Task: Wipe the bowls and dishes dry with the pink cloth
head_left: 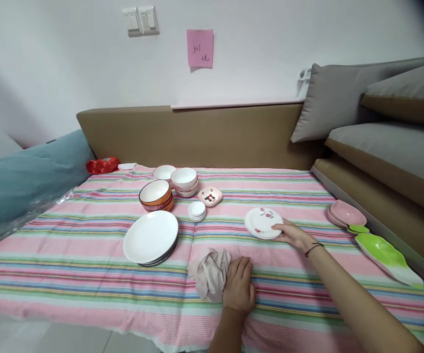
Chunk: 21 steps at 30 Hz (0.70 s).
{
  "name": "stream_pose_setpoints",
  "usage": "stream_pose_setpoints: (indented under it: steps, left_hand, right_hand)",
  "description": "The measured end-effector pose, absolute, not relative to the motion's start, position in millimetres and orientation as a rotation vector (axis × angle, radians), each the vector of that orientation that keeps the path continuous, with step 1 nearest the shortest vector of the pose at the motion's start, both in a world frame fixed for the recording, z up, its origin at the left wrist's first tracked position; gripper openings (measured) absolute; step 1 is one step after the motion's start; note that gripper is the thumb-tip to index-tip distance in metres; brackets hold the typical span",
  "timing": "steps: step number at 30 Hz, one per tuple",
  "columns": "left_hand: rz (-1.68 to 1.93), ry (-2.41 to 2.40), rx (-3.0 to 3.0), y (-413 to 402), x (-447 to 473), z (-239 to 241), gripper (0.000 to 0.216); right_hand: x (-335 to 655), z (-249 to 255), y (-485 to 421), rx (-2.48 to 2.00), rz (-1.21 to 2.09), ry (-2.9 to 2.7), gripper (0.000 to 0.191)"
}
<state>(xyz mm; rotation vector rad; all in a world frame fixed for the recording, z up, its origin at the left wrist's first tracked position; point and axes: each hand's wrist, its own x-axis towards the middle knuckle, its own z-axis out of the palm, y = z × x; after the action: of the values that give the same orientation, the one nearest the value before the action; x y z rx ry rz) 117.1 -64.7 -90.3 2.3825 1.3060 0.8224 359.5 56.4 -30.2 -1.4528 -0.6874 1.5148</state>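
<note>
My right hand (291,234) grips a small white floral plate (261,220) by its right edge. Its lower rim looks thick, and I cannot tell if several are stacked there. Beside a crumpled beige cloth (211,274), my left hand (238,284) rests with bent fingers against the cloth's right side and seems to hold it. Left of the cloth lies a stack of large white plates (151,237). Beyond it stand orange bowls (156,193), white-and-red bowls (184,180), tiny white dishes (197,211) and a pink dish with a cartoon figure (211,196).
A striped tablecloth (97,289) covers the surface. At the right lie pink dishes (347,214) and a green leaf-shaped dish (384,255) beside stacked cushions (391,147). A red package (103,165) and a blue cushion (35,166) are at the left. A brown backrest (234,139) runs behind.
</note>
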Motion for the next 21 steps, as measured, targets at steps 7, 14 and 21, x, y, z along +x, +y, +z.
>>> stream_pose_setpoints:
  steps: [7,14,21]
  left_hand:
    - [0.845,1.284,2.393,-66,117,-92,0.054]
    - [0.848,1.278,2.413,-65,117,-96,0.055]
    - [0.865,1.308,2.515,-58,114,-103,0.055]
  right_hand:
    - [239,-23,72,-1.406,1.703,-0.904,0.046]
    - [223,-21,84,-1.527,1.591,-1.078,0.046]
    - [231,-10,82,-1.848,1.166,-1.352,0.031]
